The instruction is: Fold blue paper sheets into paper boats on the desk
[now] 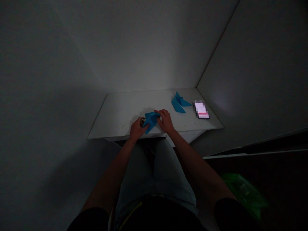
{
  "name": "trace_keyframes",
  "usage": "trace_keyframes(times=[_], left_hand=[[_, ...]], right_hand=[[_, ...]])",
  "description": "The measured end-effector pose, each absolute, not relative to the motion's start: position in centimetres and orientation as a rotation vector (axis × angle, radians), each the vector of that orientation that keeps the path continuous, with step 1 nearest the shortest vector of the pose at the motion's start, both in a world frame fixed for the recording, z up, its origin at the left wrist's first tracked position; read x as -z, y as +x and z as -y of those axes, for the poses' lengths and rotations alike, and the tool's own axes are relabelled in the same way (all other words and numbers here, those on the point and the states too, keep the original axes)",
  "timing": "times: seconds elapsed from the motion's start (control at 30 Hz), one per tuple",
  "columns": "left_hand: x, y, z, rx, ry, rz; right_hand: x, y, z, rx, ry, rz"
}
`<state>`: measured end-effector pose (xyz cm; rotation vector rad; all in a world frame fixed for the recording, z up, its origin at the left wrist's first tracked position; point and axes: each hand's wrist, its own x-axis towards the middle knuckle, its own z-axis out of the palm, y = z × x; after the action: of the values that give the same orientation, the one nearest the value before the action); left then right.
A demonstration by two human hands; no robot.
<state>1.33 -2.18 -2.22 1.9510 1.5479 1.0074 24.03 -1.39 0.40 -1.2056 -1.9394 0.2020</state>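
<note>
Left hand [137, 129] and right hand [166, 122], both partly curled, grip opposite sides of a blue folded paper [151, 120] near the front edge of a white tabletop [125, 104]. Farther back to the right sits a second blue piece [177, 104], a phone [201, 109] just beside it, its screen blocked out. Fingers hide some folds; the green object [243, 192] low right, perhaps plastic, is too dim to identify.

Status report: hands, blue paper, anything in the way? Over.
Left hand and right hand both gripping folded blue paper. Second paper shape off to the right, phone beside it. Nothing visibly blocking the hands.
</note>
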Motion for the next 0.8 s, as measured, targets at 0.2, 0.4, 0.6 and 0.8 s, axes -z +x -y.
trace_keyframes(times=[0.2, 0.4, 0.6, 0.8], left_hand=[[2.1, 1.4, 2.1, -0.986, 1.927, -1.564], [1.6, 1.3, 2.6, -0.914, 2.058, -1.535], [1.7, 1.4, 2.7, -0.953, 2.138, -1.499], [2.2, 1.3, 2.5, -1.006, 2.018, -1.441]], right_hand=[[1.5, 24.8, 1.5, -0.217, -1.263, 2.009], [2.5, 23.8, 0.7, -0.357, -1.297, 1.823], [2.9, 21.2, -0.2, -0.492, -1.385, 1.67], [3.6, 19.0, -0.9, -0.466, -1.464, 1.698]])
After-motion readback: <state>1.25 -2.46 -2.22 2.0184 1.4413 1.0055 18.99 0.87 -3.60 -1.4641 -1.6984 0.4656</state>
